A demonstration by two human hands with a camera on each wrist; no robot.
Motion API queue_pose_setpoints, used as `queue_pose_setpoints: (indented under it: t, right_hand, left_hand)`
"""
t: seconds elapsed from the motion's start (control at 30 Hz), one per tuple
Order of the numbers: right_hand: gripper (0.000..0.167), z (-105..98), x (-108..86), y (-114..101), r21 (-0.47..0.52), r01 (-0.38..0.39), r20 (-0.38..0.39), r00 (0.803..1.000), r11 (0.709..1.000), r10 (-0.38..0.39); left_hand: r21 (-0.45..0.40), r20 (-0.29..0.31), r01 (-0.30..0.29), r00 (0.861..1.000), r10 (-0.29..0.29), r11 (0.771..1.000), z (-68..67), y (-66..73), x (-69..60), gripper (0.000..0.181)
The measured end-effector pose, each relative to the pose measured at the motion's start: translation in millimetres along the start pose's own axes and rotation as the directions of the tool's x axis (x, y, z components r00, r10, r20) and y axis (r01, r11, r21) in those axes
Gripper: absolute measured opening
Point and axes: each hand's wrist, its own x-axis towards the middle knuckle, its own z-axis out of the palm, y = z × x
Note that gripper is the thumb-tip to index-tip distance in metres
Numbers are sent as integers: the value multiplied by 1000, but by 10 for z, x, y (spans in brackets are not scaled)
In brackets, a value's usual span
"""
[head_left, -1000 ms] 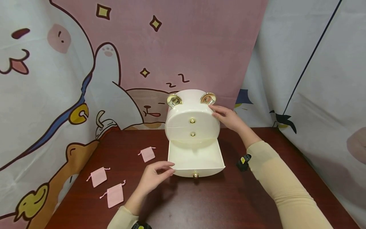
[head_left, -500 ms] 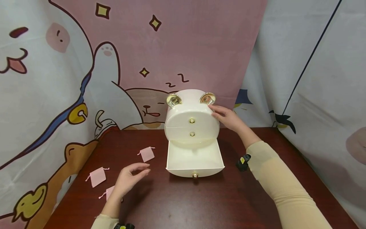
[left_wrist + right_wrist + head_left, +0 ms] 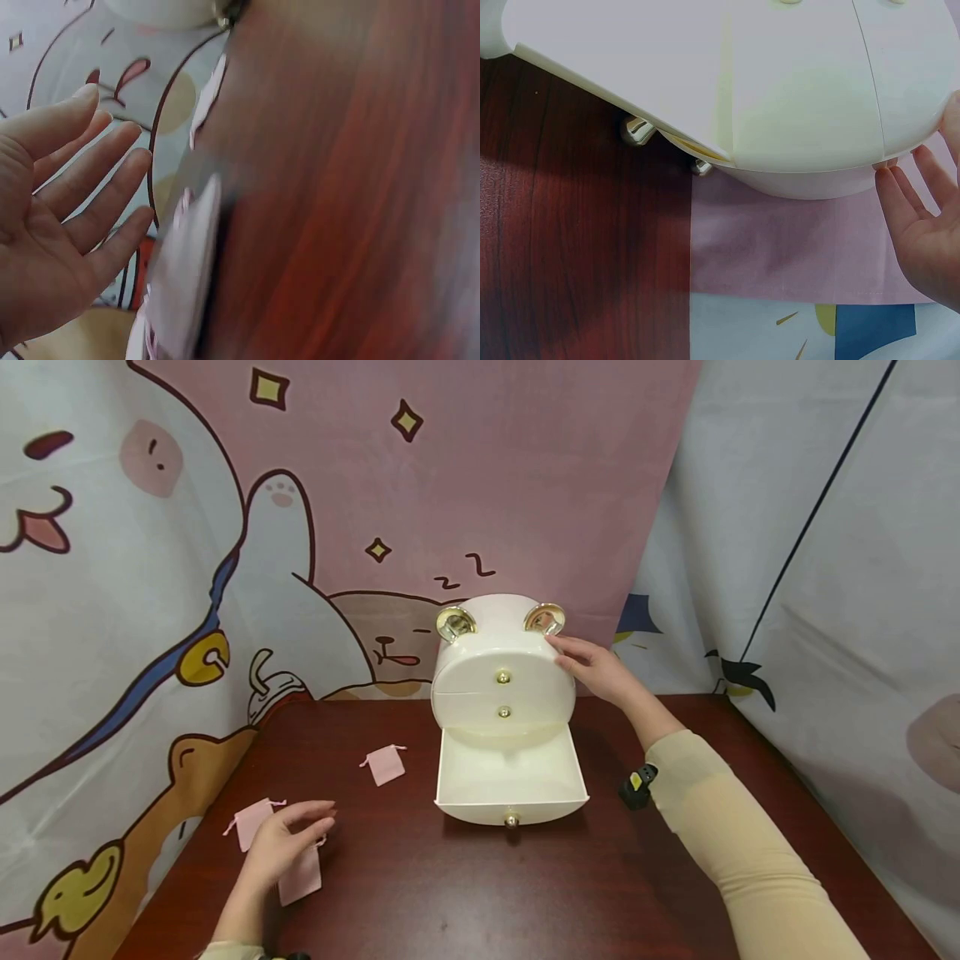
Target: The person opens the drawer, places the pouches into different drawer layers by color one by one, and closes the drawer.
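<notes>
A white rounded storage box with two gold ears stands at the back of the table. Its bottom drawer is pulled out, and nothing lies inside it. My right hand touches the box's upper right side near the gold ear, fingers fairly straight, as the right wrist view confirms. My left hand hovers over the pink drawstring pouches, fingers loosely spread and holding nothing. It partly covers the near pouch and the left pouch. In the left wrist view a gap separates the palm from the blurred pouch.
A third pink pouch lies left of the drawer. The box's two upper drawers are closed, each with a gold knob. A cartoon-print cloth hangs behind the dark red wooden table.
My left hand has left the drawer's front left corner and travelled left to above the pouches. The right hand stays at the box, and the drawer remains pulled out.
</notes>
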Motion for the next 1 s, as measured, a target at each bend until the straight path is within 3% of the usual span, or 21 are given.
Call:
queue_pose_setpoints:
  t: [0.13, 0.37, 0.57, 0.8, 1.0]
  right_hand:
    - [50, 1, 7, 4, 4, -1, 4, 1000, 1000, 1]
    - [51, 1, 10, 4, 9, -6, 6, 1000, 1000, 6]
    - [51, 3, 9, 5, 8, -7, 6, 1000, 1000, 7]
    - [50, 2, 8, 6, 10, 2, 6, 1000, 1000, -2]
    - [51, -3, 3, 7, 10, -1, 7, 1000, 1000, 1]
  left_hand:
    - [15, -17, 4, 1000, -4, 1000, -111, -91, -20, 31]
    - [91, -38, 124, 992, -121, 988, -235, -161, -23, 35]
    - [165, -38, 189, 982, -185, 968, -251, -217, -49, 37]
    - [150, -34, 188, 982, -185, 971, -245, -279, -57, 36]
    - [147, -4, 259, 965, -261, 955, -249, -303, -69, 42]
